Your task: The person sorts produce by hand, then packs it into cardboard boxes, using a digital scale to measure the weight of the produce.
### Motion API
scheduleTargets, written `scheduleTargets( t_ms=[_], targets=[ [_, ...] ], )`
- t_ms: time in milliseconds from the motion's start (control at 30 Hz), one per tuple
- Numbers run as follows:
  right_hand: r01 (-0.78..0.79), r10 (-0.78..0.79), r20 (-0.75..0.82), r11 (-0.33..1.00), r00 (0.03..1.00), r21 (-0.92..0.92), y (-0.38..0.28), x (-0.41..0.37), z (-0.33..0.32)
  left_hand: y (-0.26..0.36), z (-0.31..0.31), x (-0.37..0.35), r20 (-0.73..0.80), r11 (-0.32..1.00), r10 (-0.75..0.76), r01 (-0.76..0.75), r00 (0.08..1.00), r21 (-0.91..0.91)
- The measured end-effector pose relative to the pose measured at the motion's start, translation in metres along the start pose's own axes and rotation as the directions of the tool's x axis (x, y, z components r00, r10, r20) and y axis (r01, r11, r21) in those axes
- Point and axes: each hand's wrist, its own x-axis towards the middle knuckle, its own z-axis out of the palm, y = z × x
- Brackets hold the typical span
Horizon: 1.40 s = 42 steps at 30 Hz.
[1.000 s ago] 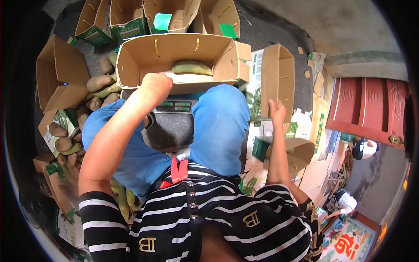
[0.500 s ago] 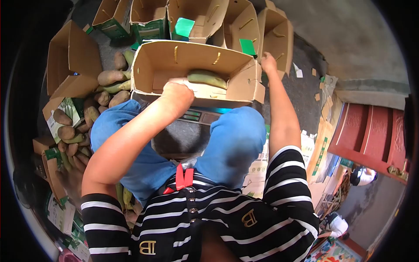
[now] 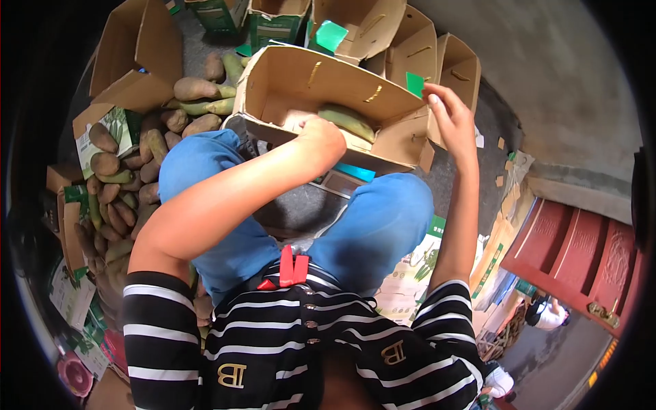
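Note:
A long cardboard box [image 3: 273, 82] with yellow cord handles stands crosswise in front of my knees. Inside it lies a long green radish [image 3: 347, 121]. My left hand [image 3: 321, 140] reaches over the near wall, fingers curled down into the box just left of the radish; what they grip, if anything, is hidden. Beyond the box's right end, my right hand [image 3: 452, 123] is raised with its fingers stretched and apart, near a green flap [image 3: 415, 84]. Under the box, part of a device with a blue-lit strip [image 3: 355, 173] shows.
Several open cardboard boxes [image 3: 372, 27] line up behind the long one. Soil-covered radishes [image 3: 119, 198] lie piled at my left. Another open box [image 3: 154, 55] stands at the far left. A red door [image 3: 570, 253] and two people in white [image 3: 547, 314] appear at the right.
The view has turned, so the box appears tilted. My right hand has come off the box's right corner and opened. My left hand is nearer the radish.

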Motion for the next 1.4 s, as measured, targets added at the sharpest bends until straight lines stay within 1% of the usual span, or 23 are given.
scheduleTargets(
  t_ms=[33, 100, 133, 167, 233, 333, 367, 433, 533, 600, 667, 700, 767, 800, 900, 967, 1033, 1067, 1167, 1233, 1267, 1367, 1400],
  targets=[
    [0.117, -0.118, -0.024, 0.992, 0.993, -0.056, -0.038, -0.008, 0.003, 0.001, 0.000, 0.000, -0.008, 1.000, -0.006, 0.006, 1.000, -0.007],
    [0.369, -0.371, -0.112, 0.929, 0.922, -0.037, -0.101, -0.029, 0.003, 0.003, -0.005, -0.001, -0.018, 0.999, -0.004, 0.004, 1.000, -0.036],
    [0.492, -0.475, -0.194, 0.870, 0.858, 0.045, -0.126, -0.045, -0.001, 0.004, -0.007, -0.002, -0.022, 0.999, -0.005, 0.004, 1.000, -0.051],
    [0.594, -0.585, -0.241, 0.803, 0.775, -0.042, -0.153, -0.064, -0.014, 0.004, -0.008, -0.001, -0.024, 0.998, 0.005, -0.007, 1.000, -0.065],
    [0.747, -0.711, -0.232, 0.620, 0.664, 0.239, -0.200, -0.081, -0.036, 0.005, -0.012, -0.001, -0.021, 0.998, -0.003, 0.002, 1.000, -0.056],
    [0.781, -0.830, -0.304, 0.227, 0.467, 0.582, -0.253, -0.093, -0.056, 0.005, -0.017, -0.004, -0.004, 0.999, -0.010, 0.010, 1.000, -0.049],
    [0.856, -0.838, -0.439, 0.061, 0.324, 0.514, -0.262, -0.088, -0.052, 0.005, -0.018, -0.005, 0.003, 0.999, -0.014, 0.015, 1.000, -0.050],
    [0.913, -0.757, -0.654, -0.261, 0.009, 0.315, -0.277, -0.076, -0.042, 0.004, -0.021, -0.007, 0.025, 0.999, -0.004, 0.005, 1.000, -0.041],
    [0.928, -0.773, -0.616, -0.103, 0.152, 0.358, -0.290, -0.087, -0.043, 0.001, -0.021, -0.005, 0.062, 0.997, -0.008, 0.013, 0.998, -0.082],
    [0.784, -0.818, -0.302, 0.263, 0.490, 0.562, -0.305, -0.099, -0.057, -0.001, -0.020, -0.004, 0.079, 0.994, -0.012, 0.020, 0.997, -0.104],
    [0.660, -0.798, -0.162, 0.343, 0.580, 0.668, -0.306, -0.102, -0.059, -0.003, -0.020, -0.005, 0.088, 0.994, -0.014, 0.023, 0.996, -0.107],
    [0.650, -0.818, -0.212, 0.239, 0.535, 0.721, -0.305, -0.091, -0.046, -0.003, -0.021, -0.005, 0.078, 0.994, -0.016, 0.024, 0.997, -0.103],
    [0.698, -0.818, -0.286, 0.184, 0.499, 0.692, -0.301, -0.093, -0.042, -0.002, -0.020, -0.005, 0.065, 0.995, -0.021, 0.028, 0.998, -0.096],
    [0.754, -0.807, -0.309, 0.237, 0.504, 0.612, -0.300, -0.106, -0.050, -0.001, -0.022, -0.005, 0.065, 0.996, -0.020, 0.026, 0.998, -0.086],
    [0.810, -0.791, -0.365, 0.261, 0.491, 0.525, -0.292, -0.110, -0.049, 0.001, -0.025, -0.007, 0.088, 0.996, -0.013, 0.021, 0.996, -0.083],
    [0.860, -0.792, -0.473, 0.121, 0.385, 0.496, -0.287, -0.098, -0.042, 0.002, -0.024, -0.005, 0.114, 0.994, -0.009, 0.021, 0.993, -0.104],
    [0.906, -0.747, -0.641, -0.130, 0.178, 0.403, -0.283, -0.080, -0.030, 0.005, -0.012, 0.003, 0.031, 0.995, -0.010, 0.013, 0.999, -0.101],
    [0.899, -0.757, -0.628, -0.132, 0.181, 0.418, -0.279, -0.082, -0.033, 0.007, -0.004, 0.007, -0.011, 0.995, -0.009, 0.008, 1.000, -0.098],
    [0.877, -0.789, -0.590, -0.150, 0.172, 0.457, -0.266, -0.086, -0.044, 0.011, 0.004, 0.011, -0.035, 0.996, -0.017, 0.014, 0.999, -0.091],
    [0.861, -0.808, -0.571, -0.182, 0.145, 0.475, -0.254, -0.081, -0.046, 0.010, -0.005, 0.008, 0.037, 0.994, 0.003, 0.001, 0.999, -0.107],
    [0.857, -0.843, -0.444, 0.038, 0.304, 0.514, -0.245, -0.091, -0.058, 0.010, -0.009, 0.005, 0.073, 0.994, 0.010, -0.002, 0.997, -0.113],
    [0.892, -0.605, -0.657, 0.333, 0.450, 0.304, -0.209, -0.070, -0.020, 0.014, -0.010, 0.003, 0.026, 0.999, -0.025, 0.026, 0.999, -0.041],
    [0.806, -0.584, -0.575, 0.529, 0.573, 0.266, -0.196, -0.059, -0.013, 0.014, -0.015, 0.001, 0.020, 0.998, -0.012, 0.013, 1.000, -0.054]
  ],
)
